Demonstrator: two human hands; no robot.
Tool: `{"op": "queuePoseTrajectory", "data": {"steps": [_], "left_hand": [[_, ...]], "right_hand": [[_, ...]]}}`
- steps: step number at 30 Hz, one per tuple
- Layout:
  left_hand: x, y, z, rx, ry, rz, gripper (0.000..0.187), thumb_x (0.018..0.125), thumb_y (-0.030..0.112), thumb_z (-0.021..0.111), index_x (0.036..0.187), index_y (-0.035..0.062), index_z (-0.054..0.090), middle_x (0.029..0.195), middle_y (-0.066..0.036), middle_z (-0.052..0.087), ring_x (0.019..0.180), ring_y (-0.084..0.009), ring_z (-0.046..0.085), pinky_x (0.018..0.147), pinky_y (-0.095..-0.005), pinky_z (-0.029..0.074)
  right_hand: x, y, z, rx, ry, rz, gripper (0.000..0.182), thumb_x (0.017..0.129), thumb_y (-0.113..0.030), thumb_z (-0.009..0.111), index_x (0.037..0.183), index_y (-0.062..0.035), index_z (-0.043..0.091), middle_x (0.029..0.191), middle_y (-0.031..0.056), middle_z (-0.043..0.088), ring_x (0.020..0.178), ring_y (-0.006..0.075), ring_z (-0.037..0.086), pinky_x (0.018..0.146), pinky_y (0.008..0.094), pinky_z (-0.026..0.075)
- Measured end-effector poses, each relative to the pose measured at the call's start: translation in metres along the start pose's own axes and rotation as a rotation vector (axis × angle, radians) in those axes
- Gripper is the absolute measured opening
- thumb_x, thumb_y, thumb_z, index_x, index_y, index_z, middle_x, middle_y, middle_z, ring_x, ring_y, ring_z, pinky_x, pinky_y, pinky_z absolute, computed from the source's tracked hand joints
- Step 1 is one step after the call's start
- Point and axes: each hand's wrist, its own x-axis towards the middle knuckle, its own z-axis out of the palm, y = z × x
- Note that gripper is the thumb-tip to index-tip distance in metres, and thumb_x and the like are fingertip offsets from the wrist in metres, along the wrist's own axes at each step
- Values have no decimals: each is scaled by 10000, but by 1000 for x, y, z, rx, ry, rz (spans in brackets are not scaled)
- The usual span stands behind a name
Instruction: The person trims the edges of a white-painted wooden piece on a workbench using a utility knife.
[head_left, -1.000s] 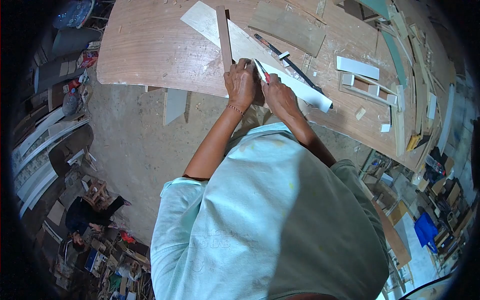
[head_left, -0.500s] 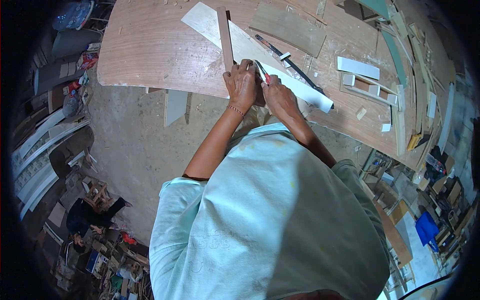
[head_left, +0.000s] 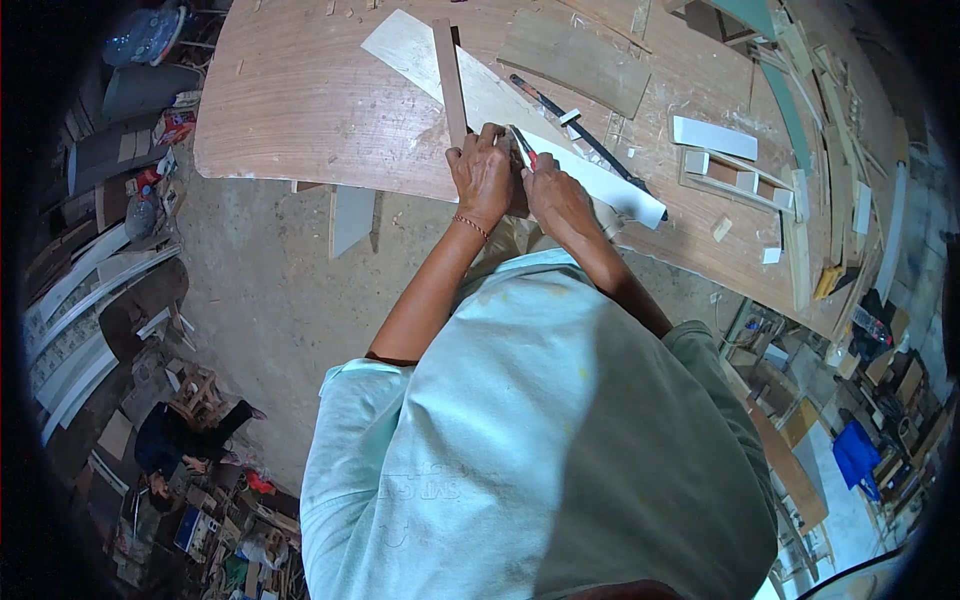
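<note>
My left hand (head_left: 483, 178) is closed round the near end of a long brown wooden strip (head_left: 450, 80), at the table's front edge. In my right hand (head_left: 560, 203) is a red and black cutter (head_left: 526, 150), its tip pointing away from me beside the left fingers. A long pale board with a white end (head_left: 612, 186) lies slantwise under and beyond the hands. Just past it rests a black bar (head_left: 600, 150) with a small white piece (head_left: 570, 117) on it. What the cutter tip touches is too small to tell.
The wooden table (head_left: 300, 100) also bears a flat brown board (head_left: 575, 60), a white strip (head_left: 715, 137), a small divided wooden frame (head_left: 738, 180) and stacked slats at the right. Another person (head_left: 180, 440) is low at the lower left, among wood scraps.
Both hands keep nearly the same hold and place. The view has shifted slightly, and the table appears a little lower at the left.
</note>
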Motion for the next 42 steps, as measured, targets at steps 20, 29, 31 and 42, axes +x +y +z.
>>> {"op": "queuePoseTrajectory", "data": {"steps": [20,29,31,42], "left_hand": [[2,1,2,44,34,-12,230,616,85,608,846,90,612,899,-28,515,835,-204,491,682,-374,313],[4,-1,4,60,-49,-51,306,635,162,643,939,119,629,975,-12,541,886,-195,501,718,-396,302],[4,-2,4,44,-65,-68,308,650,162,632,955,124,626,974,-13,544,881,-195,504,717,-398,300],[3,0,0,9,8,-25,233,653,66,564,882,82,606,920,-43,519,856,-215,490,689,-387,311]], "right_hand": [[-5,-3,6,46,-14,37,315,861,-234,405,886,80,418,777,300,549,716,430,563,624,470,458],[-10,1,7,41,-6,32,315,855,-235,411,906,76,409,775,307,546,715,442,558,632,475,457],[-9,1,8,49,-45,85,320,850,-235,416,912,79,408,783,313,544,715,446,556,634,479,453],[-14,8,2,37,-101,97,334,843,-236,416,946,82,419,831,309,547,788,434,560,697,479,453]]}}
